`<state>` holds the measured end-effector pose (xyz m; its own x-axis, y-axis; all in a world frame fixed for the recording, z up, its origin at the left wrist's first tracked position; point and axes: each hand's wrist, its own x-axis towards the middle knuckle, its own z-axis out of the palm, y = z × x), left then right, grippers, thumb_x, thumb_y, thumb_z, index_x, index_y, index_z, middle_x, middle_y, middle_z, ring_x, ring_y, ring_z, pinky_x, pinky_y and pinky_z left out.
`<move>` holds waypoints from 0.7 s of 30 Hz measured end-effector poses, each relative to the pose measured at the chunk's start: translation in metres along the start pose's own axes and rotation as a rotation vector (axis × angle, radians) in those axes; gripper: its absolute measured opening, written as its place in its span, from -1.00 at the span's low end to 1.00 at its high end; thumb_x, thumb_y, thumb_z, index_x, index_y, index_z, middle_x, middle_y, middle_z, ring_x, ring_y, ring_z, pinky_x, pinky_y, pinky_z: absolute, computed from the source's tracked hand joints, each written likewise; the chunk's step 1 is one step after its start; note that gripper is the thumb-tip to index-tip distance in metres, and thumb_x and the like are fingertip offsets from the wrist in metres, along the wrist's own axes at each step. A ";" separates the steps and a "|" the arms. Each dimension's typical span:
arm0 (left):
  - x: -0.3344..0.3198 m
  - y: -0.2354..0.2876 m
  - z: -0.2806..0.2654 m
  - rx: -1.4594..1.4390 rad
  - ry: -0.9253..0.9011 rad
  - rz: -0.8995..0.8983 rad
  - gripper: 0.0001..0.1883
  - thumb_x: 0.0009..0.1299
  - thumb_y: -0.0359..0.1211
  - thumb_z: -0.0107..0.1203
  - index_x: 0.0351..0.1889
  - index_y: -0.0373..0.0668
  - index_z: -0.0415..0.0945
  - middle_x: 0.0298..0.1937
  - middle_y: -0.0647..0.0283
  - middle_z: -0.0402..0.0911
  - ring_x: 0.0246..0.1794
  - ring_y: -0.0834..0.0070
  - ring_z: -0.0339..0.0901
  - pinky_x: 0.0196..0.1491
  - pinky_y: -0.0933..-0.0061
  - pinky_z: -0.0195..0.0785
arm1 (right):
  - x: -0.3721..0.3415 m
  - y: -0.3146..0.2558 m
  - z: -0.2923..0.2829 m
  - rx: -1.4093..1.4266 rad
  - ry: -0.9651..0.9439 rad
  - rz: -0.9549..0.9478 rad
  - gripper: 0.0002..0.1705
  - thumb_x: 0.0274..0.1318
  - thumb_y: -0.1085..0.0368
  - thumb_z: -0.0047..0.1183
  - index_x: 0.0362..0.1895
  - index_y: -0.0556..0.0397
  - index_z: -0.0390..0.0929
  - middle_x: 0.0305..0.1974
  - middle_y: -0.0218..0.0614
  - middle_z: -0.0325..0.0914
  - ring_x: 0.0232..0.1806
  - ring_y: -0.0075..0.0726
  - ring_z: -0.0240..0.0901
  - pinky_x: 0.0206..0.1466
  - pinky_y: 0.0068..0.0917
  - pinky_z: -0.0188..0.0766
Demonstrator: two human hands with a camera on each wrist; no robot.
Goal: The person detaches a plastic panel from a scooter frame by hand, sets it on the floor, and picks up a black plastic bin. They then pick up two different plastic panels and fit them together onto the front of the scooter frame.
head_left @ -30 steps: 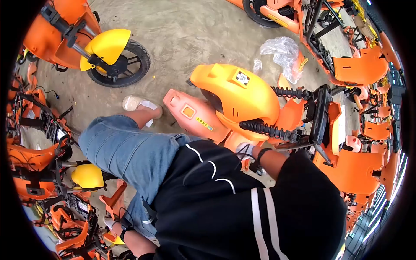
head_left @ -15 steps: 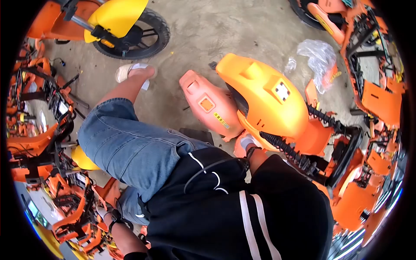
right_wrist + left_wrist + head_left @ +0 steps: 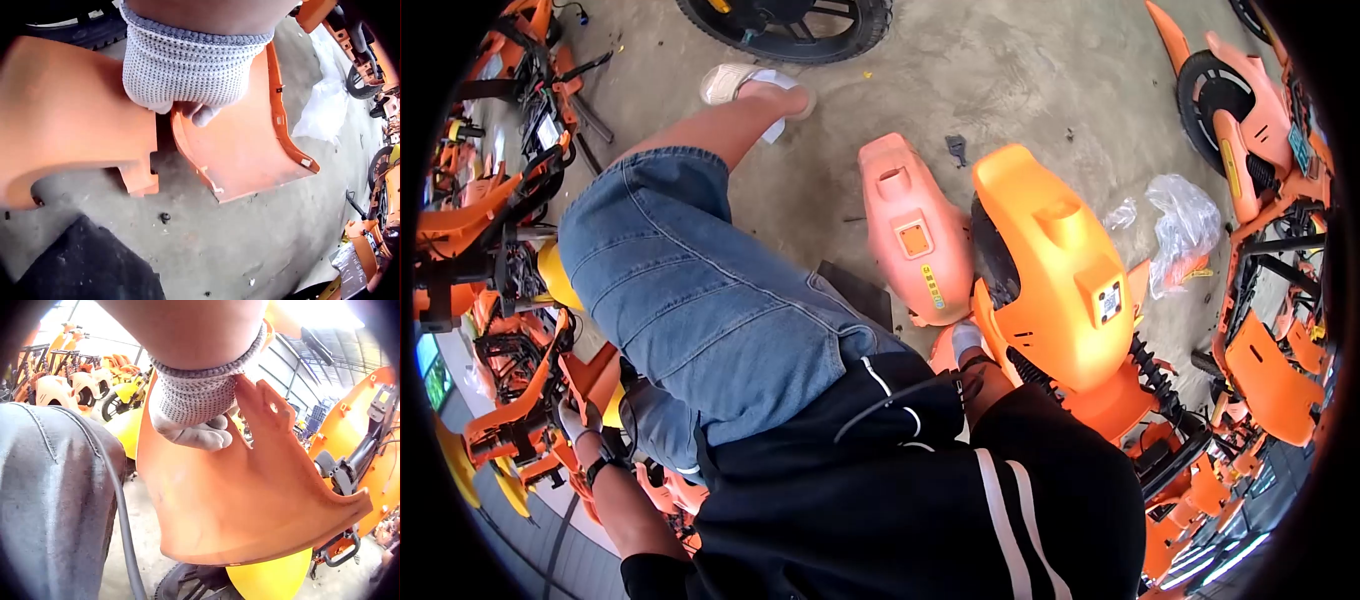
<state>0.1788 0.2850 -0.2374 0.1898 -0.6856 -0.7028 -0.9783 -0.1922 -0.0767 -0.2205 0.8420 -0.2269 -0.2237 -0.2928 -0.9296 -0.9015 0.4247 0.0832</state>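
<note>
In a knitted glove, the left hand (image 3: 580, 418) is low at the left of the head view, beside an orange panel (image 3: 592, 375). The left wrist view shows that hand (image 3: 190, 415) with curled fingers gripping the upper part of the curved orange panel (image 3: 219, 500). The right hand (image 3: 968, 342), also gloved, is between the faded orange cover (image 3: 908, 240) and the bright orange fender (image 3: 1055, 260). Seen from the right wrist, this hand (image 3: 187, 78) pinches the edge of a curved orange panel (image 3: 240, 153); its fingertips are partly hidden.
A black wheel (image 3: 800, 25) is at the top. Clear plastic wrap (image 3: 1182, 225) lies on the concrete floor (image 3: 1020, 80), with an orange scooter frame (image 3: 1250, 260) at the right. Scooter parts crowd the left side. A black flat piece (image 3: 90, 265) lies near the right hand.
The head view has turned, so the wheel sits higher and the covers farther right. At the left, the left hand appears higher in view. Both hands keep their holds.
</note>
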 end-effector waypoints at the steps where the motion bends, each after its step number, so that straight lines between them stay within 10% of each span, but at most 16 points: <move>1: -0.005 -0.008 0.003 0.002 -0.003 -0.005 -0.23 0.30 0.09 0.08 0.40 -0.15 0.31 0.41 0.13 0.38 0.42 0.30 0.31 0.42 0.37 0.10 | -0.007 0.002 0.002 -0.004 0.014 0.000 -0.49 0.18 0.11 0.04 0.18 0.04 0.49 0.17 0.07 0.51 0.20 0.12 0.49 0.21 -0.13 0.43; 10: -0.035 -0.075 0.027 -0.062 0.037 0.041 -0.34 0.33 -0.03 0.09 0.33 -0.18 0.37 0.31 0.12 0.46 0.32 0.29 0.39 0.34 0.36 0.19 | -0.045 -0.008 -0.008 0.141 0.223 0.052 -0.50 0.21 0.11 0.01 0.19 0.03 0.50 0.16 0.09 0.52 0.20 0.12 0.48 0.21 -0.13 0.42; 12: -0.098 -0.132 0.020 -0.134 0.105 0.051 -0.36 0.33 -0.05 0.09 0.31 -0.19 0.38 0.28 0.12 0.48 0.30 0.28 0.41 0.32 0.36 0.21 | -0.015 -0.005 0.012 0.429 0.200 0.171 -0.46 0.17 0.11 0.06 0.21 0.01 0.50 0.20 0.08 0.50 0.24 0.15 0.44 0.25 -0.12 0.40; 17: -0.477 -0.530 -0.029 -0.242 0.482 -0.463 -0.42 0.34 -0.11 0.09 0.27 -0.20 0.41 0.23 0.11 0.52 0.25 0.27 0.45 0.28 0.35 0.27 | 0.041 0.008 0.026 0.419 0.059 0.237 -0.54 0.17 0.12 0.08 0.14 -0.04 0.52 0.06 0.02 0.53 0.12 0.14 0.46 0.15 -0.11 0.42; 21: -0.463 -0.541 -0.018 -0.914 0.328 -0.553 -0.47 0.35 -0.16 0.09 0.24 -0.22 0.43 0.18 0.11 0.56 0.21 0.27 0.49 0.24 0.35 0.31 | 0.053 0.019 0.040 0.282 -0.019 0.141 -0.66 0.22 0.15 0.04 0.05 -0.07 0.54 -0.12 -0.04 0.57 -0.05 0.11 0.52 0.00 -0.11 0.46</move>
<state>0.6216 0.6935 0.1420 0.7245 -0.4722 -0.5022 -0.3494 -0.8796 0.3229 -0.2349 0.8692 -0.2891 -0.3299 -0.1996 -0.9227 -0.7230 0.6819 0.1110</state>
